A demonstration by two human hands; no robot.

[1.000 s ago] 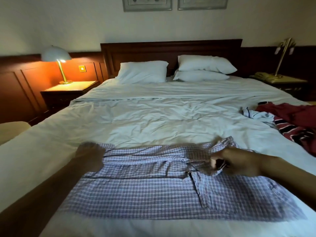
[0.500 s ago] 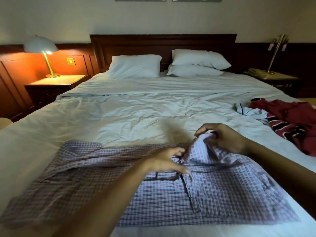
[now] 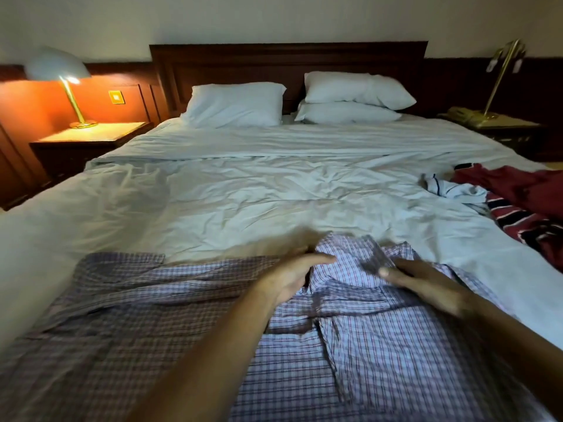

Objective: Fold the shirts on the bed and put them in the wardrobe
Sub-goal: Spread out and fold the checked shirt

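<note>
A blue-and-red checked shirt (image 3: pixel 380 345) lies spread across the near end of the white bed (image 3: pixel 243 193), collar end away from me. My left hand (image 3: pixel 292 277) reaches over its middle and pinches the fabric edge beside the collar. My right hand (image 3: pixel 426 286) lies flat on the shirt just right of the collar, fingers straight, slightly blurred. Further shirts lie in a heap at the bed's right edge: a dark red one (image 3: pixel 524 187), a red striped one (image 3: pixel 524 226) and a white one (image 3: pixel 457 191). No wardrobe is in view.
Three white pillows (image 3: pixel 234 105) lean against the dark wooden headboard (image 3: pixel 286 62). A lit lamp (image 3: pixel 61 74) stands on the left nightstand (image 3: pixel 91 138). A brass lamp and a telephone (image 3: pixel 463 115) sit on the right nightstand.
My left hand has moved from the shirt's left side to the collar. My right hand has let go of the collar and dropped flat onto the shirt.
</note>
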